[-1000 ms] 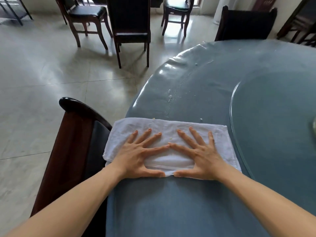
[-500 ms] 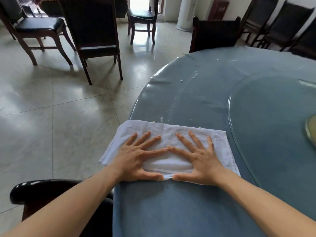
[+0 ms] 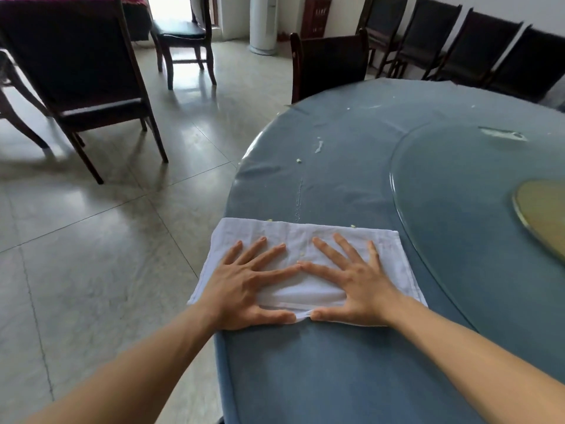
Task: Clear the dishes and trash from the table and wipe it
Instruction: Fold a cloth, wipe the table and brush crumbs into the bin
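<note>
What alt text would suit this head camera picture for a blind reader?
Left hand and right hand press flat on a white cloth at the edge of a round blue table with crumbs ahead; dark chairs stand around.

white cloth (image 3: 305,249) | folded flat | near edge of blue round table (image 3: 351,179)

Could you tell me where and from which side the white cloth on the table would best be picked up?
Probably by its left end, coming from the table's edge. The white cloth lies flat on the blue table with both the left hand and right hand spread flat on its middle. Its left corner overhangs the edge, so fingers could likely get under there and pinch it.
</note>
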The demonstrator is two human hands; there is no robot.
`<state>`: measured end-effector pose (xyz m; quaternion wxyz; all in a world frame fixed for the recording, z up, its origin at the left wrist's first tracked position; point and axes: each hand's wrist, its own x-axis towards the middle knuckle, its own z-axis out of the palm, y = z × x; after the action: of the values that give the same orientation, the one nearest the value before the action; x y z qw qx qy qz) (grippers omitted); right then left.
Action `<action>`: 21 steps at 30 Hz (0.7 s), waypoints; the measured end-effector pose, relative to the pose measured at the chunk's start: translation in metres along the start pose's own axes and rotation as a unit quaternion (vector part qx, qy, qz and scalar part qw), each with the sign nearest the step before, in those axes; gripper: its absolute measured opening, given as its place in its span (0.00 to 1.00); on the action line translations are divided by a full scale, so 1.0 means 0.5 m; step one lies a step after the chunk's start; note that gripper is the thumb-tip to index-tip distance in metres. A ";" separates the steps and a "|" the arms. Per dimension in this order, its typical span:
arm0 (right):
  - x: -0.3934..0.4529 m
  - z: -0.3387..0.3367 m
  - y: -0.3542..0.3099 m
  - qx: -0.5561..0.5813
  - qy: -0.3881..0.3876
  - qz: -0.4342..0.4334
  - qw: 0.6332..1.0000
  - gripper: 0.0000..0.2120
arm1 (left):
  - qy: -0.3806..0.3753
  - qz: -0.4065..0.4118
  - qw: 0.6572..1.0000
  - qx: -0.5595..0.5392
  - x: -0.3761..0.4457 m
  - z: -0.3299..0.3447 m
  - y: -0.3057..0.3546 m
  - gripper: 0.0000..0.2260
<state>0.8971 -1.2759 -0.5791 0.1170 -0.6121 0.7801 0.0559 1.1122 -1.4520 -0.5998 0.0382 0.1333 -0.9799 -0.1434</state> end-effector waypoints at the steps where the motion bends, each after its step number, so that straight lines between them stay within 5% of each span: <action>1: 0.012 -0.002 0.001 0.003 0.003 0.005 1.000 0.41 | 0.000 0.003 1.000 0.000 0.011 -0.003 -0.012 0.36; 21: 0.301 -0.072 0.087 0.035 0.023 0.118 0.992 0.41 | -0.034 0.141 0.989 0.013 0.366 -0.070 -0.297 0.37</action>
<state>0.8174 -1.4155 -0.5847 0.1127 -0.5124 0.8509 0.0274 0.9774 -1.6484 -0.6028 0.0232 -0.0101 -0.9914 -0.1283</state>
